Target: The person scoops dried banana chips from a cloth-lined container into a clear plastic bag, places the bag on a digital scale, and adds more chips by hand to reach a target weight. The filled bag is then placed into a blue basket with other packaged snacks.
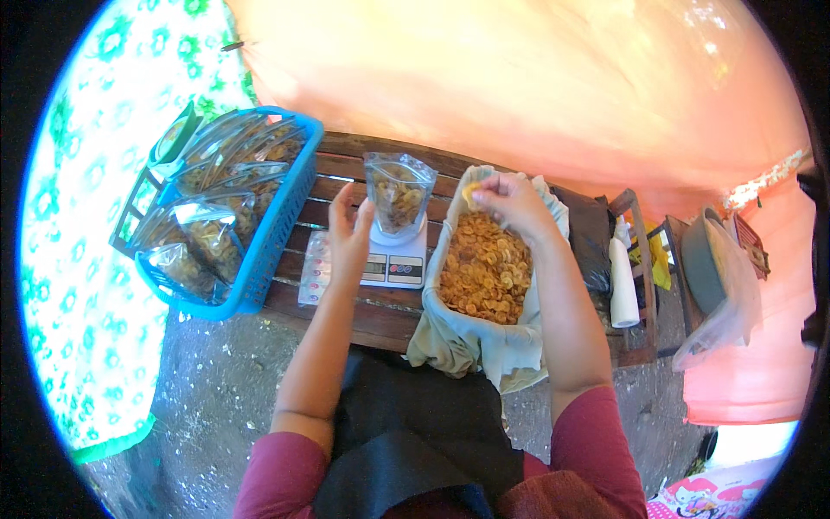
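A clear stand-up pouch (399, 195), partly filled with chips, stands upright with its top gaping on a white digital kitchen scale (393, 266). My left hand (348, 227) is beside the pouch's left side, fingers apart and holding nothing; whether the thumb touches the plastic I cannot tell. Over the far end of a cloth-lined basket (438, 259), my right hand (513, 197) pinches a yellow chip (471, 195). Many thin golden-brown chips (484, 270) fill that basket.
A blue plastic basket (275, 233) of filled clear pouches (212, 246) sits at the left. Flat plastic packaging (314, 275) lies beside the scale on the slatted wooden bench (333, 333). Rightward are a black bag (591, 238), a white roll (622, 285) and a grey-green tub (705, 264).
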{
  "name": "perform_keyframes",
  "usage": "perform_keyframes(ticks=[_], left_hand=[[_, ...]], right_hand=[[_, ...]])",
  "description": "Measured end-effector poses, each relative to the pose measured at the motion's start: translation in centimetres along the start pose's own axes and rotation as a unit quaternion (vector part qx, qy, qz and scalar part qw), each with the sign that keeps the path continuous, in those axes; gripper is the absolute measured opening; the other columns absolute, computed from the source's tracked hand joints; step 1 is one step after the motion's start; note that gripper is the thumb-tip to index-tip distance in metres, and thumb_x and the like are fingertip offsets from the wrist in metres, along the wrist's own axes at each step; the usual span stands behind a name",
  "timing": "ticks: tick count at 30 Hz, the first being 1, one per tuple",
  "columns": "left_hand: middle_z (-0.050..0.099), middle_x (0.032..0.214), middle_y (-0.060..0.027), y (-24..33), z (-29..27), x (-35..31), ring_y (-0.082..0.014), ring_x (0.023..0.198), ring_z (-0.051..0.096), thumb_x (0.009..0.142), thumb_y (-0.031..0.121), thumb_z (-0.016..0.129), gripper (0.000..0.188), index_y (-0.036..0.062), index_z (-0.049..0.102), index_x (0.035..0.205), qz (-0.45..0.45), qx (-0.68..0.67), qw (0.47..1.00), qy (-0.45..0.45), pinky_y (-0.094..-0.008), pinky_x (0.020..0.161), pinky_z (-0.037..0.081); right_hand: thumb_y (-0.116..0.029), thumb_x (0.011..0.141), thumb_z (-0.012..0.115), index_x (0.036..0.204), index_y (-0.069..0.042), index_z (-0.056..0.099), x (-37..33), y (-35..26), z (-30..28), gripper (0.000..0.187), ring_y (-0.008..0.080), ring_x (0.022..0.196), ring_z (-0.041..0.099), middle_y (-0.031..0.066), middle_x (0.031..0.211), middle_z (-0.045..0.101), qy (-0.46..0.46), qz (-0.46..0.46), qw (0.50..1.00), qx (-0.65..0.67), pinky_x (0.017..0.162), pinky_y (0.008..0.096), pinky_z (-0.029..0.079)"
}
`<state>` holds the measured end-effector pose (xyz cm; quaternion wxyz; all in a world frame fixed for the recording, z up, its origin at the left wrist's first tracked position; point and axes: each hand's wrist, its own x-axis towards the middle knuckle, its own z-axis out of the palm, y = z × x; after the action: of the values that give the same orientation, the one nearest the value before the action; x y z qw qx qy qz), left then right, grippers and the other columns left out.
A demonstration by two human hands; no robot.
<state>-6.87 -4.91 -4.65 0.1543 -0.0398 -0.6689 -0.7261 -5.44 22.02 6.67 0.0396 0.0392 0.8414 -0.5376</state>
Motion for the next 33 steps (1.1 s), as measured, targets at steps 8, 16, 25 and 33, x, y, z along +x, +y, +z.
perform_keyframes(ticks=[8, 16, 25, 33], left_hand=[[0.044, 0.143, -0.0126, 0.2, 0.3, 1.6, -0.0241, 0.131, 0.041, 0.091, 0.024, 0.069, 0.064, 0.0058, 0.040, 0.144, 0.025, 0.043, 0.999, -0.021, -0.0421, 0.106, 0.034], [0.046, 0.141, -0.0141, -0.8, 0.7, 3.4, -0.0214, 0.129, 0.045, 0.096, 0.015, 0.061, 0.055, 0.0030, 0.038, 0.145, 0.032, 0.023, 0.997, -0.070, -0.0345, 0.108, 0.036], [0.067, 0.114, -0.0102, -0.3, 0.8, 5.2, -0.0123, 0.102, 0.060, 0.098, 0.011, 0.057, 0.032, -0.0041, 0.059, 0.127, -0.021, -0.068, 0.995, -0.069, -0.0263, 0.090, 0.048], [0.071, 0.095, -0.0056, 0.5, 0.2, 3.9, -0.0087, 0.086, 0.062, 0.092, 0.008, 0.065, 0.024, -0.0038, 0.068, 0.113, 0.014, 0.038, 0.998, -0.048, -0.0237, 0.078, 0.049]], right_hand=[[-0.022, 0.081, 0.075, 0.096, -0.004, 0.070, 4.7, -9.1, 6.0, 0.023, 0.0235, 0.080, 0.069, 0.0121, 0.087, 0.072, 0.049, -0.213, 0.961, -0.172, 0.072, 0.0353, 0.054], [-0.022, 0.085, 0.071, 0.103, -0.005, 0.070, 4.7, -8.7, 7.5, 0.024, 0.0218, 0.082, 0.069, 0.0127, 0.089, 0.072, 0.073, -0.175, 0.945, -0.265, 0.074, 0.0326, 0.054], [-0.007, 0.090, 0.063, 0.105, 0.003, 0.067, 2.7, -3.3, 6.4, 0.018, 0.0136, 0.079, 0.068, 0.0090, 0.087, 0.071, 0.038, -0.120, 0.983, -0.132, 0.073, 0.0286, 0.055], [-0.002, 0.091, 0.059, 0.109, 0.004, 0.065, 4.2, -2.0, 7.1, 0.019, 0.0149, 0.080, 0.068, 0.0092, 0.087, 0.069, 0.026, -0.145, 0.983, -0.110, 0.073, 0.0276, 0.056]])
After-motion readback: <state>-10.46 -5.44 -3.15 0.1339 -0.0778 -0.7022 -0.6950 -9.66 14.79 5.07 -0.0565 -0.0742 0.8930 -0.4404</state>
